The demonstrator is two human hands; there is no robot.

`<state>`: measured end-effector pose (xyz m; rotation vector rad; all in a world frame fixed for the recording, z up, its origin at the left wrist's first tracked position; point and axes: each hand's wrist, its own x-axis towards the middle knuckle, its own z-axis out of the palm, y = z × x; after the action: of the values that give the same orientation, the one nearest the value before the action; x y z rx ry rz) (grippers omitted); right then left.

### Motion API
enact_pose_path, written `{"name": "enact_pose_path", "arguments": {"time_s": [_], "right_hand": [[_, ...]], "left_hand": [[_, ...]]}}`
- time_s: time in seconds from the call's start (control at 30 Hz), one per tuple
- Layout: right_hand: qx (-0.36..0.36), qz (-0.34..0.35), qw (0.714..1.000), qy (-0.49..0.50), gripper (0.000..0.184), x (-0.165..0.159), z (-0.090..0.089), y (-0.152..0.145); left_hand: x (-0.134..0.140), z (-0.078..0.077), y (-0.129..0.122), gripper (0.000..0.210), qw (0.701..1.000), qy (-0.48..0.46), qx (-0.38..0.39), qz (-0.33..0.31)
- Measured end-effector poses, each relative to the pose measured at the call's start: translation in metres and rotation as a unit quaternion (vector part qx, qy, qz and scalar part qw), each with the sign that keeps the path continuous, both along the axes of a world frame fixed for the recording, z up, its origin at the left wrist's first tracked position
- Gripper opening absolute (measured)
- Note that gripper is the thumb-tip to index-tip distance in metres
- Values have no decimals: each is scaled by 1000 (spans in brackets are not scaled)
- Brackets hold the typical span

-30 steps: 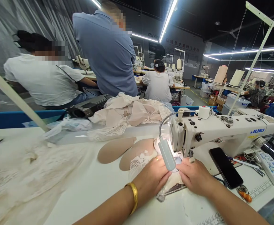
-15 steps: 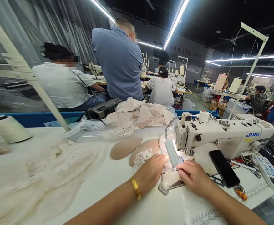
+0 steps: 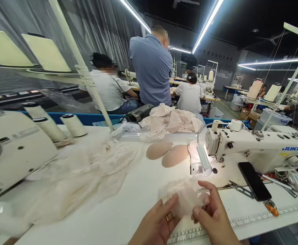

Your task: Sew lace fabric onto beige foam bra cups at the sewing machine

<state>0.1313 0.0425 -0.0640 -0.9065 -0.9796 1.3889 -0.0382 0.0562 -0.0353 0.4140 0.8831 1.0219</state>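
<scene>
A pale pink lace-edged fabric piece (image 3: 181, 195), blurred by motion, is held above the table in front of the sewing machine (image 3: 256, 144). My left hand (image 3: 160, 219) is closed on its left side, thumb on top, a ring on one finger. On the right edge, my right hand (image 3: 212, 212) pinches it with the thumb, the index finger raised. Past the fabric, the lit needle area shows a metal plate (image 3: 196, 168) under a small grey lamp (image 3: 203, 156). Two beige oval pads (image 3: 176, 157) lie to the left of the lamp.
Thread snips (image 3: 241, 189), a black phone (image 3: 254, 180) and an orange-handled item (image 3: 271, 208) lie at right. Sheer cream fabric (image 3: 87, 177) spreads at left near thread cones (image 3: 73, 125). Behind stands a clear bin (image 3: 131, 136) heaped with lace garments (image 3: 174, 119). Several people are beyond.
My hands have come back from the machine's needle area toward me, bringing the fabric piece along. The view has turned left, showing more thread cones and another machine.
</scene>
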Motion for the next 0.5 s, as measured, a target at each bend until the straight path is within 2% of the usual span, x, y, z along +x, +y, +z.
{"name": "enact_pose_path", "arguments": {"time_s": [0.1,0.2,0.23,0.3,0.37,0.43,0.5], "right_hand": [[5,4,1000,12,80,2,-15,-13],[2,-39,999,9,82,7,-21,-14],[3,-53,999,3,82,8,-22,-13],[12,-73,997,-12,82,10,-23,-13],[19,-87,996,-20,82,10,-23,-15],[16,-95,995,-11,83,9,-23,-15],[4,-94,995,13,86,9,-22,-14]], "left_hand": [[5,14,7,40,999,-26,18,44],[10,15,8,12,996,-40,-53,59],[13,14,7,11,994,-53,-77,53],[16,13,4,20,994,-80,-71,30],[20,13,2,37,996,-90,-11,14],[22,13,2,45,996,-78,29,28],[24,13,4,46,996,-69,30,48]]}}
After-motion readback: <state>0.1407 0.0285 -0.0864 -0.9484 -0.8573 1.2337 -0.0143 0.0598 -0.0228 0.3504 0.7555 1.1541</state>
